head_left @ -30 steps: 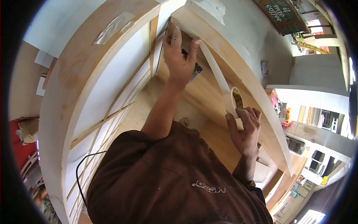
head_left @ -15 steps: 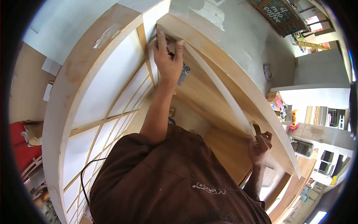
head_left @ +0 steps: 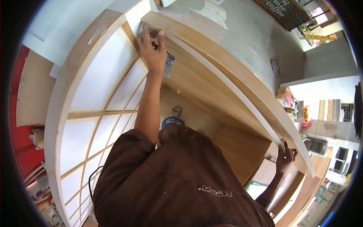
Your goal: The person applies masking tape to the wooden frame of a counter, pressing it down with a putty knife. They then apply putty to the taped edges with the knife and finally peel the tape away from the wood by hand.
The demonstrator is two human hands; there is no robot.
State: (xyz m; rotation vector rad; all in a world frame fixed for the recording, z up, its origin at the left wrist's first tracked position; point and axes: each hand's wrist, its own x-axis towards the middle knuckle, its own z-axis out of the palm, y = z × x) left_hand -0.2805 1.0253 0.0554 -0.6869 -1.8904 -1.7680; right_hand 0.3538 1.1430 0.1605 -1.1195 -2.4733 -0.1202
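Observation:
A long white strip of tape (head_left: 227, 79) runs taut along the inner side of a pale curved wooden edge board (head_left: 242, 60). At the strip's upper left end, my left hand (head_left: 153, 55) presses its fingertips to the board near the corner. A putty knife with a speckled grey metal blade (head_left: 169, 65) juts from under that hand; its handle is mostly hidden by the fingers. My right hand (head_left: 286, 160) is at the strip's lower right end, closed on a small brownish roll of tape (head_left: 285, 143).
On the left stands a wooden lattice frame (head_left: 102, 113) with white panels. Wooden boards (head_left: 242, 151) form a box around my body. Beyond the edge board lies a grey floor (head_left: 249, 34), with boxes (head_left: 285, 96) and shelving at the right. A black cable (head_left: 90, 179) hangs beside my left side.
My right hand has moved right and slightly down with the roll, and the strip is now longer and straighter. The left hand stays at the corner; the view has shifted.

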